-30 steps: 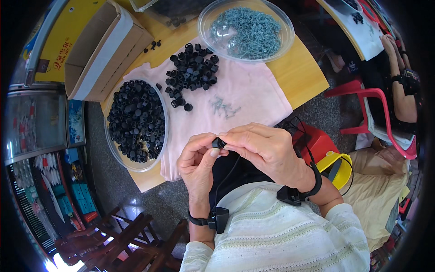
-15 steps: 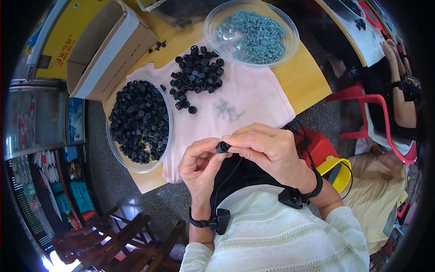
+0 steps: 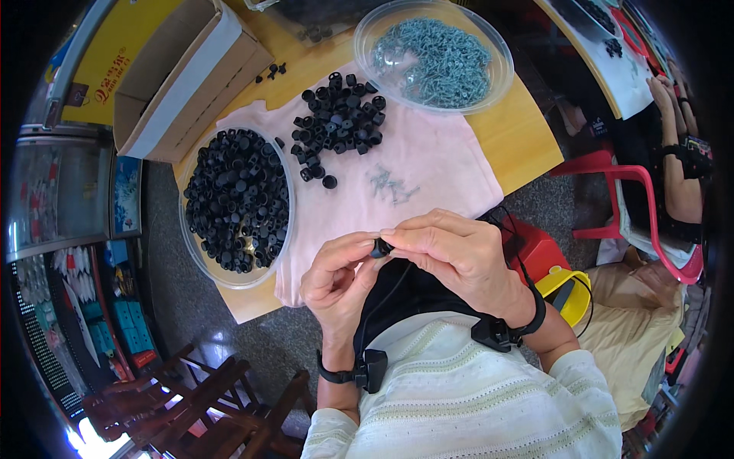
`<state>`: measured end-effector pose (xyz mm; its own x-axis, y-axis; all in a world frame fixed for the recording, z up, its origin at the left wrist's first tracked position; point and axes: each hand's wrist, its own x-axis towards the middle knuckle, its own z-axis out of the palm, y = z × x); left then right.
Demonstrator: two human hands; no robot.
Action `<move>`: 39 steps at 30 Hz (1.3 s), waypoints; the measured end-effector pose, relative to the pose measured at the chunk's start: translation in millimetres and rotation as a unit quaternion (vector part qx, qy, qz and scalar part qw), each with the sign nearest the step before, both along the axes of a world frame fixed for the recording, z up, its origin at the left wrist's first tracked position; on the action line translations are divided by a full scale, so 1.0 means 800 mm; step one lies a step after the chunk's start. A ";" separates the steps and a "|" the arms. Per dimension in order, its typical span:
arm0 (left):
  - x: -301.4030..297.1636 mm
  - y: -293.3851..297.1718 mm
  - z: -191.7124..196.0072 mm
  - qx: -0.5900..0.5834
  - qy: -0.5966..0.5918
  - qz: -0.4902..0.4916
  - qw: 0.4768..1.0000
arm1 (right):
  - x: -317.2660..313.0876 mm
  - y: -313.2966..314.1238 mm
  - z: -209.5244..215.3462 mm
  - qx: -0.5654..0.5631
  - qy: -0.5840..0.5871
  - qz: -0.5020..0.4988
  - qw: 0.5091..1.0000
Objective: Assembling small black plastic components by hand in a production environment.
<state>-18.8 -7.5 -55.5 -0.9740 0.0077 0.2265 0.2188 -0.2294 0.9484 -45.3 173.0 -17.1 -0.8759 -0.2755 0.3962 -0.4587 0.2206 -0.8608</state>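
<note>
My hands are raised close to my chest, fingertips meeting. My left hand (image 3: 336, 279) and my right hand (image 3: 459, 256) both pinch one small black plastic cap (image 3: 381, 248) between thumb and fingers, just above the near edge of the worktop (image 3: 527, 145). Beyond them lies a pink cloth (image 3: 436, 168) with some free room, then a few grey screws (image 3: 391, 185) and a pile of black caps (image 3: 339, 118). At left a clear bowl of caps (image 3: 237, 200) overhangs the edge; farthest, a bowl of screws (image 3: 434, 53).
</note>
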 end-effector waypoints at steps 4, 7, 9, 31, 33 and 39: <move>-0.001 0.003 -0.003 -0.016 0.001 0.001 1.000 | -0.002 0.000 -0.002 0.001 0.014 0.001 1.000; -0.002 0.007 0.000 0.005 -0.017 0.006 1.000 | -0.002 -0.002 -0.003 -0.023 -0.008 0.003 1.000; -0.004 0.011 0.004 0.036 -0.019 0.007 0.999 | -0.001 -0.004 -0.004 -0.012 0.000 -0.010 1.000; -0.003 0.019 0.003 0.082 -0.109 0.055 0.989 | -0.001 -0.014 -0.008 0.069 0.062 -0.050 0.994; -0.003 0.017 0.002 0.090 -0.103 0.044 0.990 | -0.003 -0.010 -0.002 0.050 0.045 -0.025 0.997; -0.003 0.018 0.003 0.085 -0.098 0.040 0.991 | -0.005 -0.007 -0.004 0.050 0.050 -0.021 0.997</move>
<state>-21.2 6.7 -53.4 -0.9953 -0.0939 0.0248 0.0588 -0.3792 0.9235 -49.4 167.6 -20.1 -0.8446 -0.2825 0.4547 -0.5302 0.3239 -0.7836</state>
